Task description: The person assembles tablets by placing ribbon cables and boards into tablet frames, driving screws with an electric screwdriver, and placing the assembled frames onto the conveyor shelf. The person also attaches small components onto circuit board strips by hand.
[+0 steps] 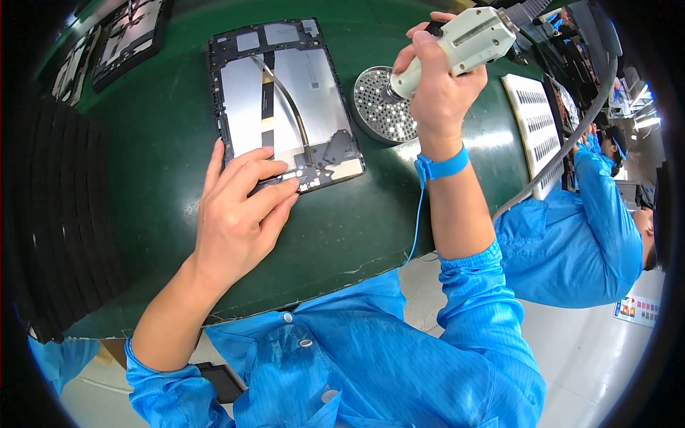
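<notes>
My left hand (pixel 239 203) rests palm down with its fingers spread, the fingertips on the near edge of an opened tablet (pixel 310 82). The tablet lies flat, showing a silver metal back, a black frame and a curved flat cable (pixel 291 103). My right hand (pixel 442 100) is closed round a pale electric screwdriver (pixel 477 41). Its nose points down and left at a round screw tray (pixel 371 89) full of small holes, just right of the tablet. The bit's tip is too small to make out. A blue wrist strap (pixel 449 165) circles my right wrist.
Black stacked trays (pixel 53 214) stand along the left side of the green table (pixel 314 242). Further tablet parts (pixel 132 43) lie at the far left. On the right are a white slotted tray (pixel 531 121), a grey cable (pixel 571 139) and a co-worker's blue sleeve (pixel 603 192).
</notes>
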Available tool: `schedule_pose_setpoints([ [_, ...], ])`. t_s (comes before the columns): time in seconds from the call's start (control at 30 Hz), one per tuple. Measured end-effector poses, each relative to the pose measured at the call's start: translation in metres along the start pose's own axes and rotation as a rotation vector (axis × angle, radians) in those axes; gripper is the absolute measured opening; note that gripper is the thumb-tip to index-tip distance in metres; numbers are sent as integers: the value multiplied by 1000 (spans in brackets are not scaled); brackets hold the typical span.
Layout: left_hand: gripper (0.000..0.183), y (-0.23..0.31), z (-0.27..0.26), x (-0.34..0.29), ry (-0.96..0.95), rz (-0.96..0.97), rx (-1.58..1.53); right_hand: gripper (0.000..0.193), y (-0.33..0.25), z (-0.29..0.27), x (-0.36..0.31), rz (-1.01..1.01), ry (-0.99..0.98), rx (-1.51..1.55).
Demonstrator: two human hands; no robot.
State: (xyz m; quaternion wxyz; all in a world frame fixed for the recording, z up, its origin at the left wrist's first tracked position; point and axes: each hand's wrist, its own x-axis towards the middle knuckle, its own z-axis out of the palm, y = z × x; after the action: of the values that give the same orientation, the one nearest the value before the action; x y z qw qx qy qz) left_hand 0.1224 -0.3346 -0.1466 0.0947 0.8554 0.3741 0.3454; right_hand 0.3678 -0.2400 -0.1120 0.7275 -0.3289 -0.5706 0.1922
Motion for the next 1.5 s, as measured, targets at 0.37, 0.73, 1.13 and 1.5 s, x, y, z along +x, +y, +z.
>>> schedule_pose_setpoints([
  [0.37, 14, -4, 0, 2, -10, -26, -7, 29, 9, 4, 4, 22, 2, 2],
  [0.73, 34, -12, 0, -2, -3, -101, -62, 43, -58, 58, -29, 174, -234, 241],
  [1.13, 27, -10, 1, 1, 27, -89, -77, 47, -64, 75, -55, 229, -428, 143],
  [1.5, 35, -5, 8, 3, 23, -140, -58, 43, -57, 72, -64, 318, -449, 275],
])
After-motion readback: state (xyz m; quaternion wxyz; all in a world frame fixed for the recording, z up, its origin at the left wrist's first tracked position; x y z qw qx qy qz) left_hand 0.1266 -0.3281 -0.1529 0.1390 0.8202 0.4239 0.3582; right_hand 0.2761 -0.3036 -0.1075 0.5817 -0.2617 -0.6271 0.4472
